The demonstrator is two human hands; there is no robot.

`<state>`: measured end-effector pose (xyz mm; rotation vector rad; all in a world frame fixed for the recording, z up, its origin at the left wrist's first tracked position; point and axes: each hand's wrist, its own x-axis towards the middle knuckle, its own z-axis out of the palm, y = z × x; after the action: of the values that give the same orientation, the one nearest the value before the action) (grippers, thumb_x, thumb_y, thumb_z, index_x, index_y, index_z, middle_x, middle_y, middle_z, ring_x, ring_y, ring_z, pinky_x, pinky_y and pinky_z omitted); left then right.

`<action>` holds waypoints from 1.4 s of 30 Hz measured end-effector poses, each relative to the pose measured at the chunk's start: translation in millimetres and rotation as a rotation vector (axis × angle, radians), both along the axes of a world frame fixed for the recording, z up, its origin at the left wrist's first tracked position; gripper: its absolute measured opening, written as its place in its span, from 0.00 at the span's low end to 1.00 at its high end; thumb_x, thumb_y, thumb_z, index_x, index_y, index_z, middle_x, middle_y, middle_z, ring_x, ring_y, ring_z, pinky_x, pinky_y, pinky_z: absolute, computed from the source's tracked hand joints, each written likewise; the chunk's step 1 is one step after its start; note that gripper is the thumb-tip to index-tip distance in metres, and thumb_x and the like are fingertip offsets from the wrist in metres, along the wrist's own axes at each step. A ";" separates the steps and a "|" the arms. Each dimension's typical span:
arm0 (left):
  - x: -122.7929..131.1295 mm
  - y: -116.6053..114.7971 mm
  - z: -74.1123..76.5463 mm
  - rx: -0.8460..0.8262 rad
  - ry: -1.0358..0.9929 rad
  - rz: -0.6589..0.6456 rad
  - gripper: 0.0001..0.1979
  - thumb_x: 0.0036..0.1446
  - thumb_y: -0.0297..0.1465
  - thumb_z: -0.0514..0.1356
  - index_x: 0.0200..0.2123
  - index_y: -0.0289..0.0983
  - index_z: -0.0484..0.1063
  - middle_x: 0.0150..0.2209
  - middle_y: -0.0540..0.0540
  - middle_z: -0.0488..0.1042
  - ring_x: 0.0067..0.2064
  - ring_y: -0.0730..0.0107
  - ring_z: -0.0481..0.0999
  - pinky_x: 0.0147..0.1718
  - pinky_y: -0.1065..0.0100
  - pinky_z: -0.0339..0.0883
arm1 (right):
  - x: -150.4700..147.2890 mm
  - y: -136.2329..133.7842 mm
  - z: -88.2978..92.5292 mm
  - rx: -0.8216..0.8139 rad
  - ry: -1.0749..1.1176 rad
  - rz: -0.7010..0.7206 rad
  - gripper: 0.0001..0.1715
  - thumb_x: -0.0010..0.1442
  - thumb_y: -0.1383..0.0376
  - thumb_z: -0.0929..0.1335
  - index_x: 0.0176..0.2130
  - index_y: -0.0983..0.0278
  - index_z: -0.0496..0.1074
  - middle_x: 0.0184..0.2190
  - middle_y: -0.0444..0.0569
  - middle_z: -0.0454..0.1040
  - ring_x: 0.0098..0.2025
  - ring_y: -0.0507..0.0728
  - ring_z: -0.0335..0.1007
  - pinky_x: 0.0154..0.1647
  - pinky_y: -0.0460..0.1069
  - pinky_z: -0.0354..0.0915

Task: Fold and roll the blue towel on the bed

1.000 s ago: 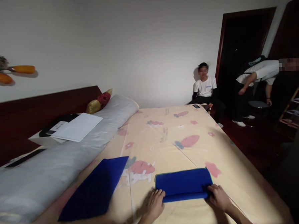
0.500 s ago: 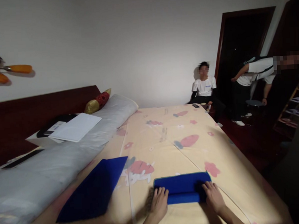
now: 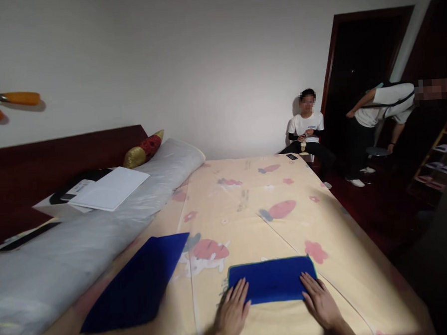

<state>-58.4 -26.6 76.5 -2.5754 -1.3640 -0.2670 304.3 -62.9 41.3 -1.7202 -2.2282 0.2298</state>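
The bed (image 3: 255, 196) fills most of the view. Its pale sheet is printed with pink shapes and runs from the near edge to the far wall. A long grey bolster (image 3: 80, 235) lies along its left side against the dark headboard (image 3: 58, 156). A white sheet of paper (image 3: 108, 188) lies on the bolster, with a red and gold cushion (image 3: 143, 149) at the bolster's far end.

An unfolded dark blue cloth (image 3: 139, 284) lies flat on the near left of the sheet. Just to its right, near the bed's near edge, sits the folded blue cloth (image 3: 270, 279), a tidy rectangle.

The left hand (image 3: 233, 312) lies palm down with its fingers spread, their tips on the left end of the folded cloth. The right hand (image 3: 320, 302) does the same at the right end. Both are fully open and grip nothing.

A second ago the fingers were curled around the near corners and a raised lip showed along the near edge. Now the hands have flattened out and the cloth looks smooth, so the fold seems finished and is being pressed down.

At the far right a seated person (image 3: 306, 133) and a bending person (image 3: 378, 114) are well apart from the cloths. A small dark phone (image 3: 292, 157) rests on the bed's far edge.
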 end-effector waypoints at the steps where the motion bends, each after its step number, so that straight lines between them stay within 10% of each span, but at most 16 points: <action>1: -11.4 2.0 2.1 0.029 0.019 0.008 0.30 0.64 0.41 0.45 0.65 0.48 0.34 0.64 0.52 0.61 0.62 0.71 0.65 0.55 0.61 0.64 | 7.9 -0.7 -3.6 0.017 -0.016 -0.022 0.31 0.65 0.53 0.54 0.65 0.52 0.47 0.66 0.44 0.56 0.67 0.59 0.52 0.65 0.61 0.56; 5: -12.7 -0.4 11.7 0.136 0.058 -0.015 0.30 0.64 0.39 0.46 0.66 0.45 0.38 0.64 0.51 0.62 0.63 0.70 0.63 0.57 0.60 0.60 | -6.4 -1.0 -7.2 0.081 -0.053 -0.063 0.32 0.63 0.57 0.58 0.64 0.58 0.52 0.67 0.49 0.53 0.68 0.62 0.50 0.65 0.62 0.54; 13: 72.3 -16.8 5.2 0.055 -0.062 -0.205 0.26 0.64 0.36 0.46 0.65 0.44 0.48 0.61 0.54 0.69 0.60 0.74 0.66 0.57 0.67 0.62 | -100.4 2.1 36.0 0.001 0.119 0.096 0.22 0.61 0.62 0.60 0.54 0.55 0.65 0.54 0.46 0.73 0.54 0.56 0.66 0.58 0.54 0.59; 18: 36.1 0.7 17.6 -0.138 -0.157 -0.021 0.20 0.65 0.37 0.43 0.53 0.46 0.68 0.52 0.51 0.77 0.53 0.70 0.73 0.53 0.63 0.68 | -54.3 4.2 39.6 -0.026 0.113 -0.014 0.22 0.65 0.55 0.54 0.53 0.53 0.66 0.53 0.46 0.73 0.55 0.58 0.65 0.60 0.59 0.56; 24: -37.3 5.4 12.8 -0.022 -0.124 0.152 0.18 0.64 0.37 0.46 0.52 0.47 0.69 0.52 0.49 0.76 0.55 0.64 0.72 0.56 0.56 0.64 | 15.2 -5.9 24.9 0.047 0.036 -0.211 0.22 0.65 0.54 0.55 0.50 0.55 0.69 0.52 0.48 0.74 0.54 0.61 0.66 0.57 0.61 0.56; 27: -21.0 3.5 5.9 0.028 -0.125 0.196 0.19 0.64 0.37 0.46 0.53 0.45 0.69 0.54 0.47 0.76 0.57 0.61 0.72 0.55 0.53 0.65 | -6.8 -4.5 26.9 0.079 0.052 -0.219 0.22 0.65 0.55 0.55 0.51 0.56 0.69 0.52 0.49 0.74 0.55 0.60 0.65 0.58 0.60 0.55; 34: 66.5 -3.3 12.3 -0.161 -0.167 -0.209 0.25 0.65 0.36 0.45 0.64 0.48 0.50 0.62 0.52 0.67 0.62 0.71 0.66 0.58 0.64 0.66 | -98.6 5.7 49.2 -0.101 0.172 0.088 0.26 0.65 0.51 0.52 0.58 0.51 0.61 0.58 0.44 0.70 0.60 0.56 0.63 0.63 0.59 0.52; 42: -17.1 9.0 8.7 -0.079 -0.080 0.083 0.22 0.65 0.39 0.45 0.61 0.48 0.58 0.63 0.49 0.65 0.63 0.65 0.65 0.57 0.56 0.66 | -6.1 4.0 16.2 -0.024 -0.038 -0.142 0.23 0.63 0.56 0.58 0.55 0.53 0.66 0.62 0.47 0.66 0.63 0.65 0.59 0.60 0.67 0.55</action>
<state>-75.6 -17.6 85.2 -2.5896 -1.5345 -0.3112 298.2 -58.9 57.4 -1.9002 -2.1259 0.1931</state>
